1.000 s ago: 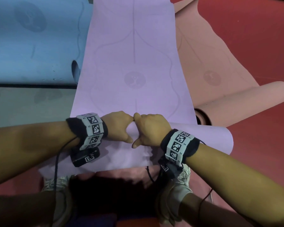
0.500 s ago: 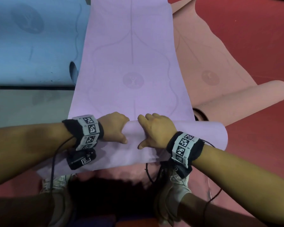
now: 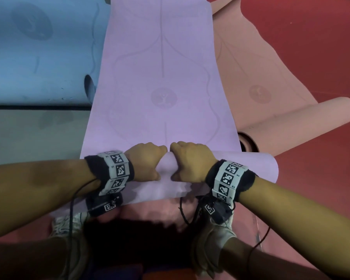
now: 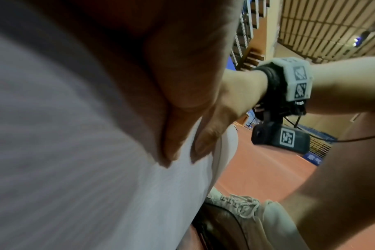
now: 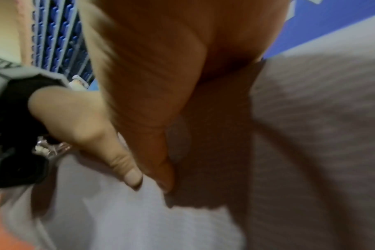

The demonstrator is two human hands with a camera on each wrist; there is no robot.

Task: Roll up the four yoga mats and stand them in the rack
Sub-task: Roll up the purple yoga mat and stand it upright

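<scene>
A purple yoga mat [image 3: 160,77] lies flat, running away from me, with its near end wound into a roll [image 3: 251,166]. My left hand [image 3: 146,160] and right hand [image 3: 190,160] sit side by side on the middle of that roll. Their fingers curl over its far side and the thumbs press its near side. The left wrist view shows my left thumb [image 4: 182,118] on the purple mat [image 4: 75,152]. In the right wrist view my right thumb [image 5: 150,118] presses the same mat [image 5: 310,152]. The rack is not in view.
A blue mat [image 3: 38,47] lies to the left, its curled end [image 3: 89,87] against the purple mat's edge. A salmon mat [image 3: 261,77] lies to the right, partly rolled [image 3: 301,120]. A grey-green surface [image 3: 28,134] is at near left, red floor [image 3: 311,47] at right. My shoes [image 3: 210,249] are below the roll.
Half a second ago my hands were a little apart on the roll. They have come back together at its middle, still curled over it.
</scene>
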